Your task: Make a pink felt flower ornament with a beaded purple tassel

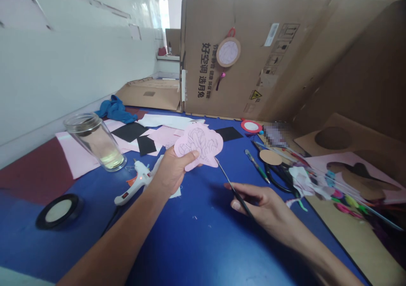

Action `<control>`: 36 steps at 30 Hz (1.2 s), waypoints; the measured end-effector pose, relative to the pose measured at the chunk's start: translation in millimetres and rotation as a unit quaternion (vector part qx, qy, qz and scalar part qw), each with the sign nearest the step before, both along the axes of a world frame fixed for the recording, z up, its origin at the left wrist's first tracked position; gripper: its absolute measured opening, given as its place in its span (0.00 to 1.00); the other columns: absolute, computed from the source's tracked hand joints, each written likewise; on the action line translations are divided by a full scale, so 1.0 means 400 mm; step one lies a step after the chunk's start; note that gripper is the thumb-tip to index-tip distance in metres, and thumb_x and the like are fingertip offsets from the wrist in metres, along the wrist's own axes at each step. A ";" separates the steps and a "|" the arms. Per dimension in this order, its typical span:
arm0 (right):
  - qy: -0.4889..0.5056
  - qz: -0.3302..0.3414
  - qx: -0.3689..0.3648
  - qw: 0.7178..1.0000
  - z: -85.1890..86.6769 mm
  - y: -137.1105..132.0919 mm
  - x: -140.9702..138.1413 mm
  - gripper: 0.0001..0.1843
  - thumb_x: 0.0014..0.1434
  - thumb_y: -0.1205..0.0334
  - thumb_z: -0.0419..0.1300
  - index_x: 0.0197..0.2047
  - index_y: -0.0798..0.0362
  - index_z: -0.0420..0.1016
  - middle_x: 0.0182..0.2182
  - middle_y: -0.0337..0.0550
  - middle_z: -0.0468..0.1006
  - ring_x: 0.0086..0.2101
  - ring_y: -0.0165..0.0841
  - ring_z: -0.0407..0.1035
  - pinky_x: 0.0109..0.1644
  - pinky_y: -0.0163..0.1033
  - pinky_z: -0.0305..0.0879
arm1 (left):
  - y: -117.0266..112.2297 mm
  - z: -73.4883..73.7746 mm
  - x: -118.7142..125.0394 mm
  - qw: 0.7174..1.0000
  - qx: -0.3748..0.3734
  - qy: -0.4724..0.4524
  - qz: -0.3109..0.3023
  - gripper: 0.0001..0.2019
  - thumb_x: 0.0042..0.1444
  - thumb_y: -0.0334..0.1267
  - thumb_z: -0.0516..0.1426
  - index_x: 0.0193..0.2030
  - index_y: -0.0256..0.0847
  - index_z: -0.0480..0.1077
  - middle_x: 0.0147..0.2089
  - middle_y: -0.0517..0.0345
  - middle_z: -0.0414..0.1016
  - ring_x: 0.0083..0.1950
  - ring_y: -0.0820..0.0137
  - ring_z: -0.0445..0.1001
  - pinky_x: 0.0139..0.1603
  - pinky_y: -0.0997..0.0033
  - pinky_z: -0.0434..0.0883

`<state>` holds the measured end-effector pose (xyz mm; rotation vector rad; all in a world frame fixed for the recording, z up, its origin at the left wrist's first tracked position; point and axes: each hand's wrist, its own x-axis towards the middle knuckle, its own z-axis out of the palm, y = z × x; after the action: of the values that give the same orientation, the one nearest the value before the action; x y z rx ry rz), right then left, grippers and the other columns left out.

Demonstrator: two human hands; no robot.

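The left hand (173,171) grips a pink paper cut-out (198,144) inked with looping lines, the right hand (256,203) pinches a slim black-handled tool (234,188) near it, and past a pixelated, unreadable object (274,134) on the blue bench (190,243), a cardboard carton (241,91) reads "好空调".

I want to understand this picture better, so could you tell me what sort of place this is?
It looks like a makeshift craft workspace: a pink paper cut-out is held over a blue table top, a hot glue gun lies nearby, and a round decorated ornament hangs on a cardboard panel.
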<state>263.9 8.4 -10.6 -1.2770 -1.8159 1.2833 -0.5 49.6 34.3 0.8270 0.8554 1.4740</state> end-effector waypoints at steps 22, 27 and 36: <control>0.033 -0.091 -0.016 0.995 -0.028 0.028 -0.002 0.35 0.58 0.36 0.75 0.62 0.48 0.88 0.35 0.40 0.81 0.35 0.36 0.70 0.39 0.41 0.71 | -0.002 0.011 0.002 1.000 -0.009 -0.002 0.026 0.34 0.49 0.31 0.74 0.65 0.41 0.81 0.58 0.43 0.87 0.57 0.48 0.85 0.39 0.67 0.82; 0.039 -0.089 -0.015 0.995 -0.024 0.020 -0.018 0.32 0.58 0.38 0.75 0.60 0.46 0.88 0.35 0.38 0.78 0.35 0.35 0.68 0.41 0.40 0.69 | -0.007 0.012 0.010 0.997 -0.017 -0.043 0.054 0.37 0.51 0.29 0.73 0.71 0.43 0.77 0.61 0.42 0.86 0.63 0.47 0.83 0.41 0.67 0.83; 0.018 -0.076 -0.010 0.997 -0.020 0.020 -0.033 0.32 0.58 0.36 0.72 0.58 0.47 0.88 0.34 0.40 0.77 0.35 0.37 0.67 0.39 0.41 0.67 | -0.014 0.012 0.026 0.993 -0.026 -0.104 0.053 0.35 0.59 0.27 0.70 0.73 0.46 0.74 0.66 0.42 0.83 0.66 0.47 0.81 0.50 0.61 0.85</control>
<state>250.7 16.5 -18.8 -1.3651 -1.6510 1.2364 10.0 44.0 39.0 0.5847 0.7865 1.5933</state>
